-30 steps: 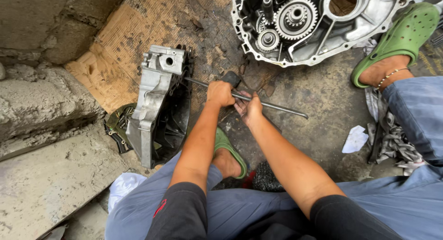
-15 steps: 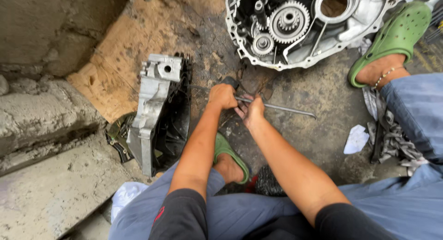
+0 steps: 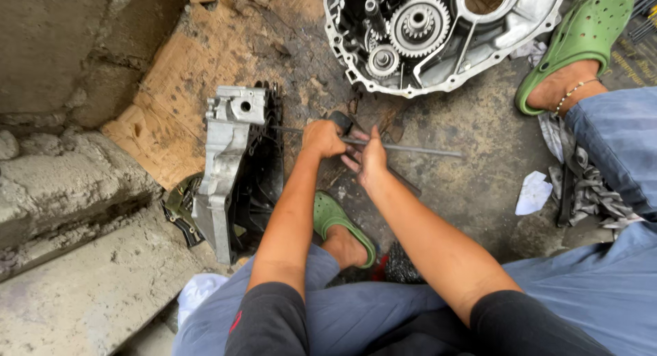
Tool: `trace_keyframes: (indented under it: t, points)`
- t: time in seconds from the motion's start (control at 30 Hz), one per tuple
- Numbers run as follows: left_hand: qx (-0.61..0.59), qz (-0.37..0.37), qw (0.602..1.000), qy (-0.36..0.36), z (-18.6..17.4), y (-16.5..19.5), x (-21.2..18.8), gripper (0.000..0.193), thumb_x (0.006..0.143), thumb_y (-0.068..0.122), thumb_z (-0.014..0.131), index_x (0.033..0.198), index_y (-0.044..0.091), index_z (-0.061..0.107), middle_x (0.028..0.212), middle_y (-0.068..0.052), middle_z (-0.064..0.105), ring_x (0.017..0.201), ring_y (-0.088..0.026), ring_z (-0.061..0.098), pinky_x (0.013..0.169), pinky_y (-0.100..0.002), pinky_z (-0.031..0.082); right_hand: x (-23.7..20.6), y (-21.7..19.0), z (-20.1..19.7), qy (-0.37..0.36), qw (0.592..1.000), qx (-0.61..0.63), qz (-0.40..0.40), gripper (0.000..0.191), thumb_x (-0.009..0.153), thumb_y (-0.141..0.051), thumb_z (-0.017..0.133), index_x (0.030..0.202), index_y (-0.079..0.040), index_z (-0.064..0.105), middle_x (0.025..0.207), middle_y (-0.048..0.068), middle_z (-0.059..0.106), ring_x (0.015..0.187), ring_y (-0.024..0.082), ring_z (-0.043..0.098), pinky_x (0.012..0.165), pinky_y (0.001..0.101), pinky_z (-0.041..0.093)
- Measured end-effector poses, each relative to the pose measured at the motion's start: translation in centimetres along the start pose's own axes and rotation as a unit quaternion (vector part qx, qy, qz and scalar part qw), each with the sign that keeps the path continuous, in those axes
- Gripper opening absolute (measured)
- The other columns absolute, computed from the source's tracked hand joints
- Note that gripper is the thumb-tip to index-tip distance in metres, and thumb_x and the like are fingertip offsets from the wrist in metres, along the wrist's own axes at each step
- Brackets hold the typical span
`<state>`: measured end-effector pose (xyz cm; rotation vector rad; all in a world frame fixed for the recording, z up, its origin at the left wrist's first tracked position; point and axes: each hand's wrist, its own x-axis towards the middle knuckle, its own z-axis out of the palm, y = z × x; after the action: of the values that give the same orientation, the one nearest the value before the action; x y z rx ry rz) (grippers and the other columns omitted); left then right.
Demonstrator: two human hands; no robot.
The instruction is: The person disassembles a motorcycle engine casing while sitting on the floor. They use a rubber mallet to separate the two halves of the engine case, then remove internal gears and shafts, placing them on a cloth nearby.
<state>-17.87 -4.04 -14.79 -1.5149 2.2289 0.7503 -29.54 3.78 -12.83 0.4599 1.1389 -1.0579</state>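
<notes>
Oil-stained concrete floor (image 3: 472,192), with flattened cardboard (image 3: 157,123) toward its upper left and rough stone blocks (image 3: 61,185) along the left edge.

Your left hand (image 3: 323,138): fingers closed in a fist around a thin steel rod (image 3: 417,149) that lies across the floor's middle.

Your right hand (image 3: 368,159): just beside the left, touching the same rod, fingers partly spread and loosely curled.

Open gearbox housing (image 3: 438,38), gears showing: top centre of the floor, near the rod.

Grey cast cover (image 3: 222,171) on edge against a black part: left of your hands.

Your green clogs: one (image 3: 335,222) between your forearms, one (image 3: 582,41) at upper right.

White paper scrap (image 3: 532,193) and grey rag (image 3: 588,185): right side.
</notes>
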Motion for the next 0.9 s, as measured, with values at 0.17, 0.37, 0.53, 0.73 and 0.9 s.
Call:
trace_keyframes:
  t: [0.17,0.37,0.53,0.73,0.9]
  points:
    - [-0.012,0.01,1.0,0.006,-0.1,0.3,0.6,0.044,0.059,0.046,0.084,0.091,0.016,0.082,0.096,-0.018,0.076,0.094,-0.036,0.072,0.087,-0.045,0.056,-0.6,-0.9,-0.5,-0.04,0.996,-0.081,0.024,0.069,0.095,-0.068,0.037,0.13,-0.016,0.063,0.139,0.008,0.06,0.112,0.02,0.059,0.094,0.0481,0.051]
    - [0.022,0.043,0.997,0.059,-0.2,0.9,-0.6,0.038,0.06,0.042,0.088,0.084,0.013,0.081,0.088,-0.02,0.073,0.086,-0.039,0.071,0.08,-0.048,0.055,-0.7,-0.3,-0.1,-0.009,0.995,-0.094,0.023,0.07,0.093,-0.07,0.041,0.128,-0.015,0.068,0.13,0.006,0.065,0.108,0.022,0.056,0.091,0.0484,0.051]
    - [0.019,0.104,0.982,0.156,1.7,2.8,-1.8,0.024,0.063,0.028,0.082,0.082,0.014,0.079,0.078,-0.016,0.073,0.082,-0.036,0.07,0.08,-0.05,0.049,0.4,0.3,-2.0,0.029,0.989,-0.142,-0.032,0.068,0.092,-0.067,0.056,0.125,-0.01,0.073,0.115,0.007,0.067,0.106,0.022,0.055,0.087,0.0426,0.049]
    - [-0.015,0.077,0.973,0.217,2.0,3.0,-0.4,0.019,0.069,0.03,0.082,0.077,0.013,0.078,0.076,-0.015,0.072,0.078,-0.035,0.069,0.079,-0.051,0.046,0.8,2.6,-9.1,0.022,0.699,-0.605,-0.381,0.078,0.074,-0.042,0.084,0.136,-0.005,0.054,0.125,0.02,0.06,0.116,0.038,0.056,0.094,0.0513,0.05]
    - [-0.009,0.054,0.979,0.198,3.6,2.1,0.3,0.021,0.085,0.035,0.081,0.079,0.015,0.079,0.08,-0.013,0.073,0.083,-0.034,0.069,0.083,-0.049,0.044,3.2,3.9,-12.3,0.046,0.522,-0.808,-0.269,0.07,0.075,-0.028,0.082,0.136,-0.011,0.05,0.131,0.018,0.058,0.12,0.039,0.057,0.094,0.0503,0.05]
